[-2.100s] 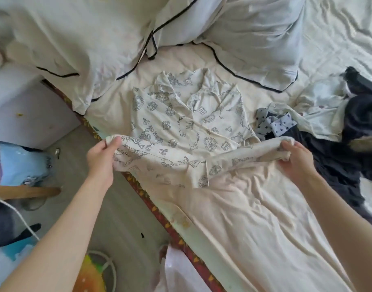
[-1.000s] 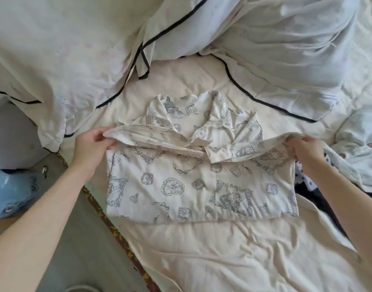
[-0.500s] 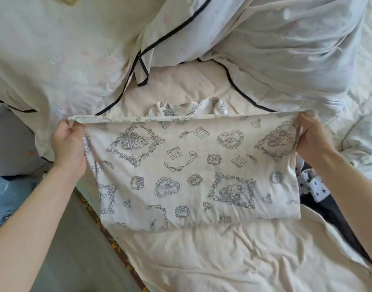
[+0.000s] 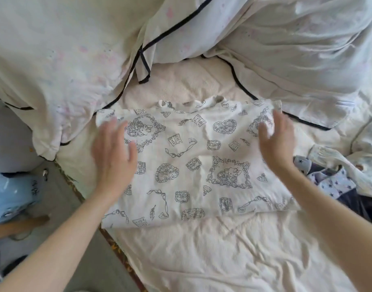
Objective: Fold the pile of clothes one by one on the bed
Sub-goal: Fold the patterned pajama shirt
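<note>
- Where half a second ago both hands pinched its far corners, the white cotton pyjama top printed with grey hearts and bows now lies folded, released.
- I see my left hand and right hand with fingers spread straight, holding nothing; whether they touch the cloth I cannot tell.
- It sits near the left edge of the cream crumpled bedsheet, below the white black-piped duvet.
- Its long axis runs left to right, collar away from me.

One head-worn wide-angle view looks steeply down, close over the bed, its near edge at left.
</note>
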